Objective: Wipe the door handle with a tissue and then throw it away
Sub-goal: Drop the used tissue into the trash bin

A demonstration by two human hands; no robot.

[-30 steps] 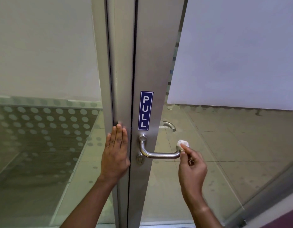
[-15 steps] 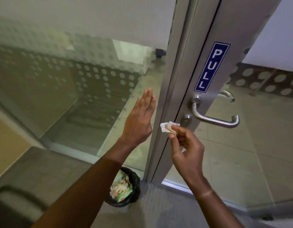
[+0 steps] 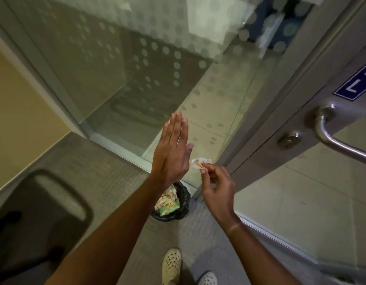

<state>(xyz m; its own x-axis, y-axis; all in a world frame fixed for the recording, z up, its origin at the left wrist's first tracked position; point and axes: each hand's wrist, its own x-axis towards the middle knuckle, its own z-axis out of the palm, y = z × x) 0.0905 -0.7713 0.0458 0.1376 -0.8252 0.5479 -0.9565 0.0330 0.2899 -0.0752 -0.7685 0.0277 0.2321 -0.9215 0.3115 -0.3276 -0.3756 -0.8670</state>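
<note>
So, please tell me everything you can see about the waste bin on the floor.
The waste bin is small and round, lined with a black plastic bag whose glossy edge folds over the rim. It stands upright on the grey carpet, close to the bottom corner of the glass partition. It is nearly full of crumpled pale tissues and a green-and-orange wrapper. The left forearm hides its left side.

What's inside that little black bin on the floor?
The bin holds crumpled pale paper scraps and a green-and-orange wrapper. The left forearm covers its left side; deeper contents are hidden.
</note>
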